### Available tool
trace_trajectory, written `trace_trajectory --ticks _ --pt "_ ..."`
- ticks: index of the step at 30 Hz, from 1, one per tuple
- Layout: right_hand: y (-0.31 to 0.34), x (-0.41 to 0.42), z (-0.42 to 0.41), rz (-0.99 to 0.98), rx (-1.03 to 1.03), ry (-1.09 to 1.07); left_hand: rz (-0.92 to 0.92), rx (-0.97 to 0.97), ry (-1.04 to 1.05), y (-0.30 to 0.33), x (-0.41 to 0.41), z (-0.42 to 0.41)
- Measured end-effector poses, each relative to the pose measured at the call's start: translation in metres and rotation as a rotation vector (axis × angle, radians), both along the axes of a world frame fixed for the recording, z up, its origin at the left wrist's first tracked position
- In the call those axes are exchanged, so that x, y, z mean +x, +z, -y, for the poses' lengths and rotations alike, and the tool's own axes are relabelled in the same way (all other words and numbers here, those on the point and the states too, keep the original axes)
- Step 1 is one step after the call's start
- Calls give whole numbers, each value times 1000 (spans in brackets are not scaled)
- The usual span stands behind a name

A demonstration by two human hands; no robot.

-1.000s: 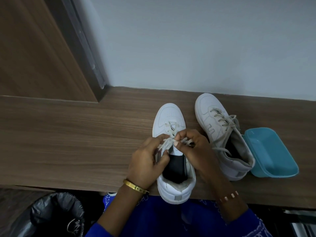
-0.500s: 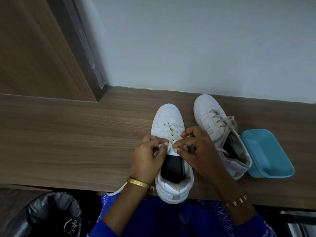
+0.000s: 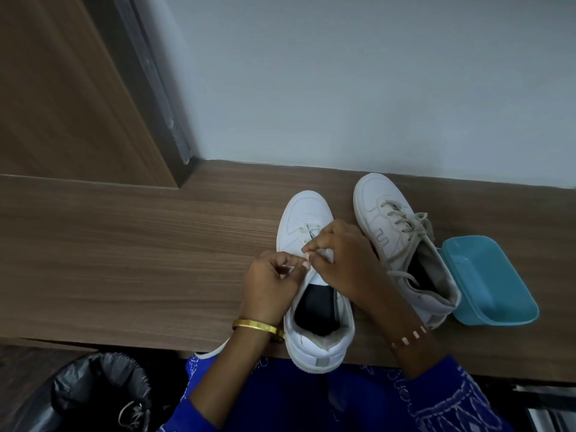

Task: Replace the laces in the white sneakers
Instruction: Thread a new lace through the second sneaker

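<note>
Both hands have crept toward the toe of the near sneaker on the wooden shelf; left hand and right hand each pinch the lace at its eyelets. Threading looks midway; next, feed the tip through and pull even, while the far sneaker stays laced

- No text, label, brand name or number can be read anywhere in the head view.
- A stitched mark is seen on the side of the right sneaker, but it cannot be made out as lettering.
</note>
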State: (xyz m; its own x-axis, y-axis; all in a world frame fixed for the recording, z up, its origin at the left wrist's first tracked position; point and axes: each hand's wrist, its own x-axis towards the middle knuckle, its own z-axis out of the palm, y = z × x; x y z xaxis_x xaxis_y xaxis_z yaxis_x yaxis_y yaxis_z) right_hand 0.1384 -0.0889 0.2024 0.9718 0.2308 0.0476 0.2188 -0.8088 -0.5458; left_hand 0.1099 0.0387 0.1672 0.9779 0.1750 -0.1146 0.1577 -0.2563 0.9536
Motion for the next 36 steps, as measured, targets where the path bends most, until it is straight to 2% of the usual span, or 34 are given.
trace_trajectory --ticks 4,12,16,20,22,25,27,32,34,36 --pt "8 4 -2 -29 -97 40 12 44 16 0 1 2" --pt "13 14 -2 -81 -102 67 3 87 22 -1 -1 3" --pt "18 16 -2 -139 -239 171 -1 114 19 -1 -3 4" --pt "14 18 -6 -176 -298 175 -11 115 35 2 -4 6" --pt "13 19 -9 -227 -196 104 4 159 41 3 -4 6" --pt "27 15 -9 -455 98 -17 42 259 50 4 -4 6" --pt "33 14 -6 -548 191 -89 53 320 48 5 -5 8" --pt "40 13 -6 -476 180 -130 68 409 35 10 -7 10" --pt "41 13 -1 -427 320 -182 96 402 49 10 -8 10" --pt "41 15 6 -372 591 -287 123 392 61 9 -8 10"
